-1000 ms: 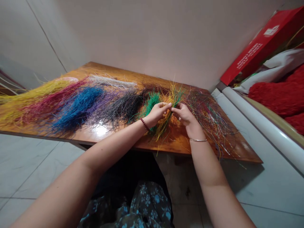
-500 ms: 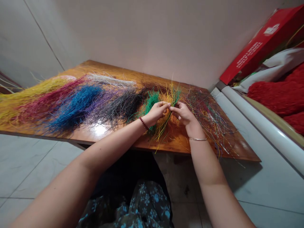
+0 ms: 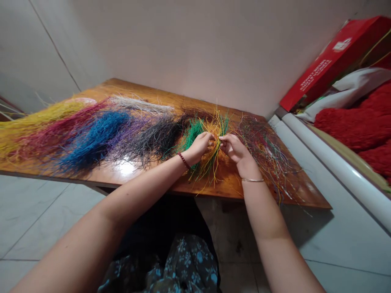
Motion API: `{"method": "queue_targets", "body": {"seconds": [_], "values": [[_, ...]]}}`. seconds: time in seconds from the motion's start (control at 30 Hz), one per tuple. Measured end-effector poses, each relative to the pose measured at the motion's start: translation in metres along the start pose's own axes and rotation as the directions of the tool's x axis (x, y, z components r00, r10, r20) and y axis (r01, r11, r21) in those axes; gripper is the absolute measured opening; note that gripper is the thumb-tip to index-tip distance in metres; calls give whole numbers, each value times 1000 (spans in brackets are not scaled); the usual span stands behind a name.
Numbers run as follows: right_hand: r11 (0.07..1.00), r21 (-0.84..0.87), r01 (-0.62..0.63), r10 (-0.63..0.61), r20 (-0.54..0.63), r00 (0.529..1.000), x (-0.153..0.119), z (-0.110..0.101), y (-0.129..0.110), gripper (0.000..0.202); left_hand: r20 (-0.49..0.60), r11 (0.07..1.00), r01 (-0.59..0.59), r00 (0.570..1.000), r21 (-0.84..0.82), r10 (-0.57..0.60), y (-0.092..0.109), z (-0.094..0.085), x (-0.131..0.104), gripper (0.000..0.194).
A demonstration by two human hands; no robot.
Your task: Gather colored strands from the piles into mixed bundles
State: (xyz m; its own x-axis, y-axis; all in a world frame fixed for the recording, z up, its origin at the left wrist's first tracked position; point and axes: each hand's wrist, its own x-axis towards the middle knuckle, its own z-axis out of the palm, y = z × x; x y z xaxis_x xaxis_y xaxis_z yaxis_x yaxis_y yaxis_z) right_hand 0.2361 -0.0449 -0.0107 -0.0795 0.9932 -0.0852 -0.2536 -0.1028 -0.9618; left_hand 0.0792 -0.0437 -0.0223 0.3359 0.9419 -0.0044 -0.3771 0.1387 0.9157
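- Brown table (image 3: pixel 227 185): its near edge crosses mid-frame below my hands, glossy wood showing along it; one corner juts toward lower right.
- Left of centre I count one blue pile (image 3: pixel 99 134), one pink pile (image 3: pixel 61 130) and one white pile (image 3: pixel 142 106).
- My right hand (image 3: pixel 234 147) pinches yellow-green strands (image 3: pixel 217 156), just right of centre, between thumb and forefinger.
- My left hand (image 3: pixel 202 145) curls beside them; whether it grips any, I cannot tell.

I count two hands (image 3: pixel 200 148) (image 3: pixel 235 149), two bracelets (image 3: pixel 183 161) (image 3: pixel 253 180), one table (image 3: pixel 229 186).
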Motion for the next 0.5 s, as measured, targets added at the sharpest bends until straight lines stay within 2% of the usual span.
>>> {"method": "queue_targets", "body": {"seconds": [0.17, 0.5], "values": [[1000, 7, -5, 6, -22, 1000, 2, -3, 1, 32, -37, 1000, -9, 999, 23, 10, 2, 0, -1, 5], [1000, 25, 13, -13, -6, 1000, 0, 1, 0, 28, 13, 999, 13, 1000, -43, -12, 0, -1, 2, 9]]}}
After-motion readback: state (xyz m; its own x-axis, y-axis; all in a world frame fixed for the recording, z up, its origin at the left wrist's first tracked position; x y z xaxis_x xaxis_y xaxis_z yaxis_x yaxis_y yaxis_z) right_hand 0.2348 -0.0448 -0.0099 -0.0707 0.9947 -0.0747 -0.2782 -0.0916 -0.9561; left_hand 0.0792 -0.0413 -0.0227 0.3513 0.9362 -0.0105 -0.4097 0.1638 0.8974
